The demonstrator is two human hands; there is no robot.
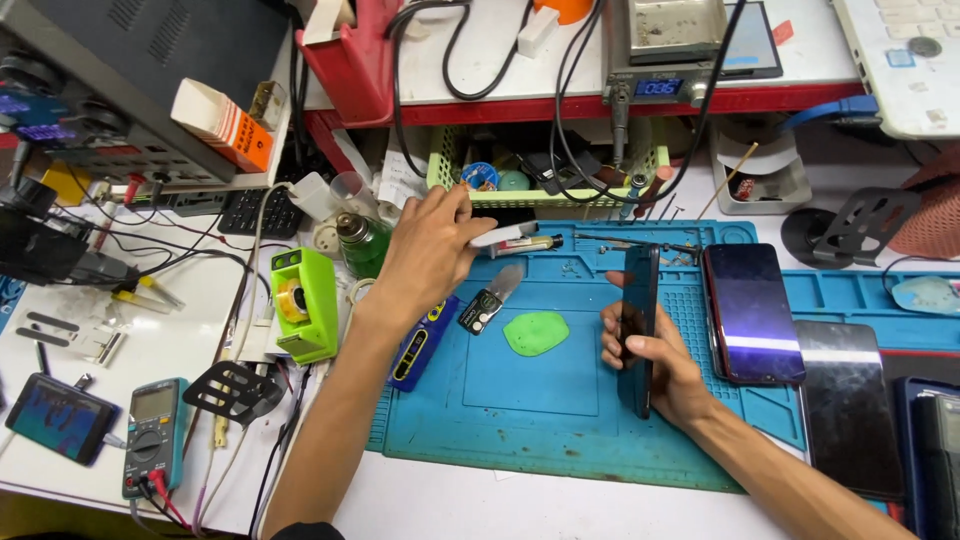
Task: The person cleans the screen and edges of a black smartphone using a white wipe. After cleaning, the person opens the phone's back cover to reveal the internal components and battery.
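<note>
My right hand (655, 365) grips a dark phone (640, 320), held on its edge over the blue work mat (520, 420). My left hand (430, 250) reaches to the mat's back edge and its fingers close on a white pen-shaped tool (505, 236); a second slim tool (525, 246) lies just beside it. A green pad (536, 332) and a small dark scraper (490, 300) lie on the mat between my hands.
Another dark phone (750, 312) lies flat on the mat to the right, with more phones (850, 405) beyond. A green tape dispenser (305, 303), a green bottle (362, 240), a multimeter (155, 435) and cables crowd the left. A soldering station (665, 50) stands at the back.
</note>
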